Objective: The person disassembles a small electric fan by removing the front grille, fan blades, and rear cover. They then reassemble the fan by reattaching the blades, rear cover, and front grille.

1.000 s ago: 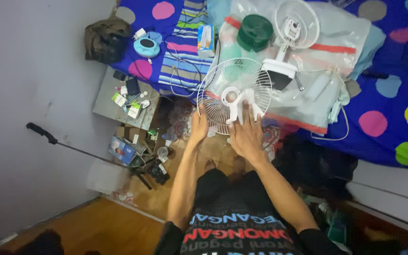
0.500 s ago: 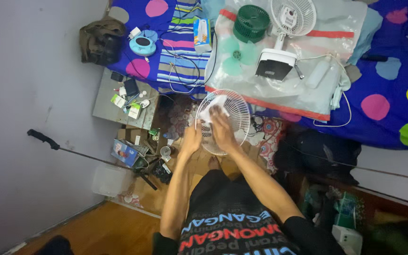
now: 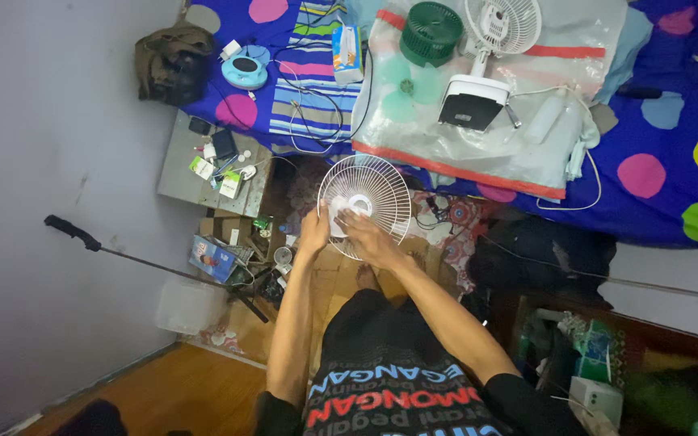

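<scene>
The left hand [image 3: 313, 232] grips the left rim of a round white wire fan guard [image 3: 364, 206], fingers curled around its edge. The right hand [image 3: 369, 238] lies across the near part of the guard, fingers spread and pressed against the wires, close to the white hub in its middle. The guard is held up in front of the person, above the cluttered floor and just near of the bed [image 3: 664, 161] edge.

On the bed, far from the hands, a clear plastic sheet [image 3: 478, 149] with red borders is spread over the polka-dot cover. On it stand a small green fan [image 3: 431, 32], a white fan [image 3: 501, 28] on a square base, and pale green fan blades [image 3: 401, 85]. Left of the sheet lies a tissue box [image 3: 348, 53] on a striped cloth, and farther left a round light-blue device [image 3: 245, 71] and a brown bag [image 3: 173, 60].

Left of the guard, a low grey desk [image 3: 179, 173] carries small boxes and bits. Near it on the floor a black tripod leg [image 3: 147, 260] stretches out, beside a clear plastic tub [image 3: 191, 305].
</scene>
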